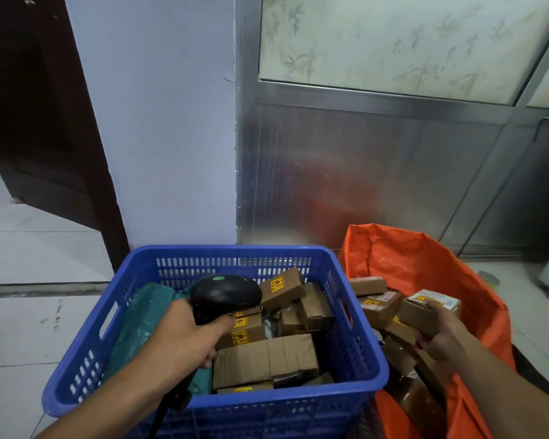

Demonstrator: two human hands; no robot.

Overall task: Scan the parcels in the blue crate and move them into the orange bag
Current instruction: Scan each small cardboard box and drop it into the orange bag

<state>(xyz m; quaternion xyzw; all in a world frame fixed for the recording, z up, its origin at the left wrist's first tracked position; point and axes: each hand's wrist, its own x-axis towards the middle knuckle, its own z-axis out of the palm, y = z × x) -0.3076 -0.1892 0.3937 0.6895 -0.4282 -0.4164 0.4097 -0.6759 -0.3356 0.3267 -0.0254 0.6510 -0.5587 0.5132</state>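
A: Why is the left hand [184, 335] parked over the blue crate [355, 312] like that?

B: Its fingers are wrapped round the grip of the black scanner [224, 294]; the head points forward across the cardboard parcels [267, 356] lying in the crate, which I judge is simply the ready position, so the next box can be read without moving the arm far; the cable runs down from the handle toward the near rim.

A: And the right hand [441, 331]?

B: It reaches over the mouth of the orange bag [425, 264]; fingers and thumb are curled round a small brown parcel [425, 307], label side up; it is held above the boxes already lying in the bag, so I take this one to be on its way in.

A: Is it touching the ones below?

B: Hard to say; the wide lens flattens that corner, so it may rest on them or hang just clear.

A: Why is the bag right beside the crate?

B: Probably to keep the transfer short; its wall presses against the crate's right side, and its far edge stands up against the metal panel [377, 172].

A: How much is left?

B: Plenty, by my reckoning; the crate holds many boxes on its right half, and a green plastic mailer [143, 324] slumped on its left.
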